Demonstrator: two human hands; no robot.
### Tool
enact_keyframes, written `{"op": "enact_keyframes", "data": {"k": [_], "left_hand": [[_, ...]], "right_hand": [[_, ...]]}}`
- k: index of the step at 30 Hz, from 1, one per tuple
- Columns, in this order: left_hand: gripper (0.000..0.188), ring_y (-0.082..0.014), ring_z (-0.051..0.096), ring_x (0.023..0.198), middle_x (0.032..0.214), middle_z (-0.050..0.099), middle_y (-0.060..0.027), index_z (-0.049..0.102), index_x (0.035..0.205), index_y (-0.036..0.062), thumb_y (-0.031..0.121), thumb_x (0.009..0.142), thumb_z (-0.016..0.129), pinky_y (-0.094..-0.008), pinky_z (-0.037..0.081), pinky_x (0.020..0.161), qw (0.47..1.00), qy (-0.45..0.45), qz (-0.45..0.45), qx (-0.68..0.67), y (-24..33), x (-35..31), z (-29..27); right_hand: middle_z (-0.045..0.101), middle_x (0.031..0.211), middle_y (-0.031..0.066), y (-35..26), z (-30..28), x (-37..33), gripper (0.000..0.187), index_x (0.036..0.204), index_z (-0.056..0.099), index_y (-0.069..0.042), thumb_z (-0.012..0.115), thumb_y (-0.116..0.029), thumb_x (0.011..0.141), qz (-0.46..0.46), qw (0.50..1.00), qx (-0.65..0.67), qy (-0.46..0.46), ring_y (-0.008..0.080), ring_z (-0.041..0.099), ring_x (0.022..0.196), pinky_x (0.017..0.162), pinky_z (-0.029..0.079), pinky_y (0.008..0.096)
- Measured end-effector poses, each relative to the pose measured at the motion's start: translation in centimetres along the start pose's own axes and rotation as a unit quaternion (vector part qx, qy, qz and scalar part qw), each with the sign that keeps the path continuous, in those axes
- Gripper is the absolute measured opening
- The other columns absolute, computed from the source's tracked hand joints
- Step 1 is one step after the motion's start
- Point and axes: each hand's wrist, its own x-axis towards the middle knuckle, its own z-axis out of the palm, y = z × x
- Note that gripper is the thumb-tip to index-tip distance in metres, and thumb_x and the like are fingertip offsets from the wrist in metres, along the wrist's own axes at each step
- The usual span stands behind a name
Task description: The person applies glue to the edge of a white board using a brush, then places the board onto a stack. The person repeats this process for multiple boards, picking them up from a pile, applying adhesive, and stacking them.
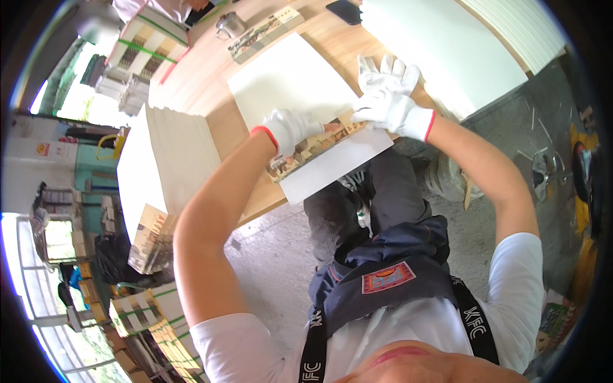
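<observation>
A large white sheet (290, 80) lies on the table, with a strip of printed pictures (319, 147) across its near part. Past the strip, the sheet's white flap (338, 165) hangs out over the table's front edge. My left hand (288, 131), in a white glove with a red cuff, rests on the strip's left part, one bare fingertip stretched along it. At the strip's right end lies my right hand (393, 116), gloved too, its fingers stretched out flat. Just beyond it is another white glove (386, 75), fingers spread.
Tall white paper stacks stand left (182, 143) and right (440, 51). Farther back are a narrow picture-printed block (265, 35), a metal mug (230, 25) and a dark phone (345, 11). Strapped bundles (147, 45) stand at the far left, near another person (163, 7).
</observation>
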Motion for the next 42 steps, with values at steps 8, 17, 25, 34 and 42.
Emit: {"op": "enact_keyframes", "data": {"k": [8, 17, 25, 34, 42], "left_hand": [[0.035, -0.0305, 0.045, 0.134, 0.138, 0.050, -0.0172, 0.051, 0.130, 0.0043, 0.024, 0.101, 0.047, -0.0434, 0.041, 0.110, 0.714, 0.372, 0.043, -0.591, 13.6, -4.8, 8.2], [0.022, -0.0254, 0.053, 0.101, 0.103, 0.053, -0.0099, 0.053, 0.108, 0.0043, 0.023, 0.097, 0.049, -0.0464, 0.045, 0.101, -0.116, 0.281, 0.034, -0.952, 9.7, -2.2, 13.8], [0.020, -0.0361, 0.053, 0.120, 0.127, 0.056, -0.0153, 0.052, 0.110, 0.0005, 0.010, 0.092, 0.053, -0.0568, 0.047, 0.104, -0.099, 0.379, -0.045, -0.919, 3.9, 0.2, 11.6], [0.037, -0.0347, 0.057, 0.114, 0.119, 0.056, -0.0180, 0.051, 0.122, -0.0002, 0.019, 0.091, 0.059, -0.0536, 0.051, 0.098, 0.191, 0.448, -0.114, -0.866, 1.6, -11.0, 6.4], [0.043, -0.0152, 0.063, 0.083, 0.101, 0.062, -0.0087, 0.055, 0.115, -0.0001, 0.023, 0.084, 0.074, -0.0277, 0.053, 0.063, 0.294, 0.681, -0.172, -0.649, 5.1, -22.1, 8.4]], "right_hand": [[0.025, 0.155, 0.0245, 1.0, -1.5, 2.1, 0.098, 0.148, 0.037, -0.005, 0.060, -0.068, 0.077, 0.328, 0.929, 0.012, -0.172, 0.0520, 0.019, 0.139, 0.111, 0.014, 0.0592], [0.034, 0.146, 0.0337, -0.9, -3.1, 1.7, 0.107, 0.150, 0.029, 0.000, 0.076, -0.048, 0.066, 0.428, 0.896, 0.043, -0.115, 0.0611, 0.015, 0.139, 0.107, 0.010, 0.0618], [0.057, 0.134, 0.0231, -0.2, -5.3, 5.0, 0.060, 0.113, 0.072, -0.010, 0.049, -0.061, 0.090, 0.351, 0.907, 0.216, -0.093, 0.0505, 0.037, 0.135, 0.107, 0.018, 0.0663], [0.068, 0.117, 0.0096, -2.9, 4.8, 8.0, 0.044, 0.127, 0.060, -0.006, 0.060, -0.038, 0.096, 0.365, 0.443, 0.815, -0.081, 0.0191, 0.069, 0.097, 0.075, 0.056, 0.0343], [0.060, 0.128, 0.0065, -14.6, -1.2, 12.1, 0.053, 0.136, 0.053, -0.004, 0.066, -0.035, 0.094, 0.243, 0.532, 0.804, 0.109, 0.0133, 0.058, 0.114, 0.095, 0.047, 0.0286]]}}
